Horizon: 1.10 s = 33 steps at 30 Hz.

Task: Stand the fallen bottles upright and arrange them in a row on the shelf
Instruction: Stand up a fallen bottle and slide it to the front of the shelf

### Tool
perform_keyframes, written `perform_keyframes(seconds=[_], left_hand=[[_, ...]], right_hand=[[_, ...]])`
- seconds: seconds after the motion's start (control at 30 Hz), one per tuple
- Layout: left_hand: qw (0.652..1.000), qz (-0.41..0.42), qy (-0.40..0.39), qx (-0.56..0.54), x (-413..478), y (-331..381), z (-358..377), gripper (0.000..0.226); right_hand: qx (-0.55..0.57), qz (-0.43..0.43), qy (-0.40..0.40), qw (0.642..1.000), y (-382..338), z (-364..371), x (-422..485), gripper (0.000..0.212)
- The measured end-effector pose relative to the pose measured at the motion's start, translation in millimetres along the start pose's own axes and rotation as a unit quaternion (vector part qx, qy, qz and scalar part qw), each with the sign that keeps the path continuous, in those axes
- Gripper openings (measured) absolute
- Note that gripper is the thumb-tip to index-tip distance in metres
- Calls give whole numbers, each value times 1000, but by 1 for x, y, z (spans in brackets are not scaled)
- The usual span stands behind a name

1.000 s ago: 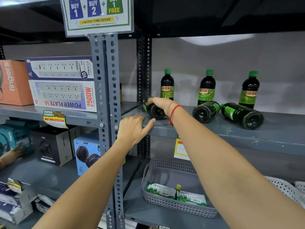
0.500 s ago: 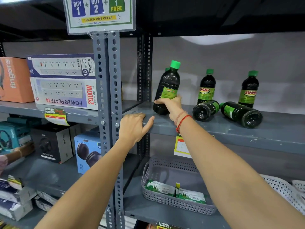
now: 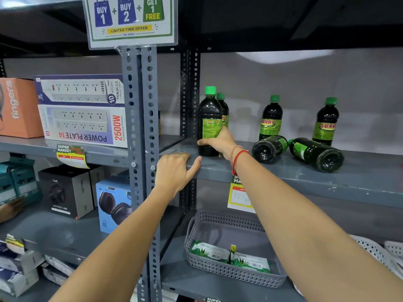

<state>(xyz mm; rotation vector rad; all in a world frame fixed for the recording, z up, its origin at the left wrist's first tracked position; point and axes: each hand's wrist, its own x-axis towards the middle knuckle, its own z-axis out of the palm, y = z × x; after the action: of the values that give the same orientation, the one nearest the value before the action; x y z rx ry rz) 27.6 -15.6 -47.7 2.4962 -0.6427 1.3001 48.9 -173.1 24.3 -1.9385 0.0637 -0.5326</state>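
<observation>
On the grey shelf [image 3: 327, 182] my right hand [image 3: 220, 141] grips the lower part of a dark bottle with a green cap [image 3: 209, 114], which stands upright at the shelf's left end. Close behind it stands another upright bottle [image 3: 224, 107], mostly hidden. Two more upright bottles stand at the back, one in the middle [image 3: 271, 118] and one to the right [image 3: 326, 122]. In front of them lie two fallen bottles, bases toward me: one [image 3: 269, 148] and a larger-looking one [image 3: 316, 154]. My left hand [image 3: 174, 171] rests flat on the shelf's front edge and holds nothing.
A perforated grey upright post [image 3: 139, 149] stands left of the bottles. A price tag [image 3: 238, 195] hangs from the shelf edge. Below sits a grey basket [image 3: 218, 221] with packets. Boxes of power strips [image 3: 80, 110] and headphones [image 3: 113, 205] fill the left bay.
My right hand has lifted the leftmost fallen bottle from lying on its side, swung it through a tilt, and now holds it upright on the shelf. My left hand has stayed on the edge.
</observation>
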Motion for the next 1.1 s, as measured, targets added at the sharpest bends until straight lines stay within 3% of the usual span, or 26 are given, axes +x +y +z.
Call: perform_keyframes(seconds=[0.23, 0.33, 0.47, 0.53, 0.63, 0.73, 0.93, 1.1], left_hand=[[1000, -1, 12, -3, 2, 0, 0, 70], [1000, 0, 16, -3, 2, 1, -2, 68], [1000, -1, 14, 2, 2, 2, -2, 67], [1000, -2, 15, 1, 2, 2, -2, 66], [1000, -1, 16, -5, 2, 3, -3, 66], [1000, -1, 16, -6, 2, 4, -3, 66], [1000, -2, 10, -8, 1, 3, -3, 66], [1000, -3, 14, -6, 1, 2, 0, 64]], right_hand=[[17, -1, -54, 998, 1, -8, 10, 103], [55, 24, -104, 993, -1, -14, 3, 74], [51, 44, -82, 994, 6, -18, 2, 37], [-1, 22, -32, 999, 8, -14, 2, 43], [-55, 25, 43, 997, 9, -4, 0, 83], [-6, 57, 1, 998, 7, -5, 2, 99], [109, 77, -109, 985, 6, -24, 5, 24], [55, 44, -101, 992, 6, -18, 2, 37]])
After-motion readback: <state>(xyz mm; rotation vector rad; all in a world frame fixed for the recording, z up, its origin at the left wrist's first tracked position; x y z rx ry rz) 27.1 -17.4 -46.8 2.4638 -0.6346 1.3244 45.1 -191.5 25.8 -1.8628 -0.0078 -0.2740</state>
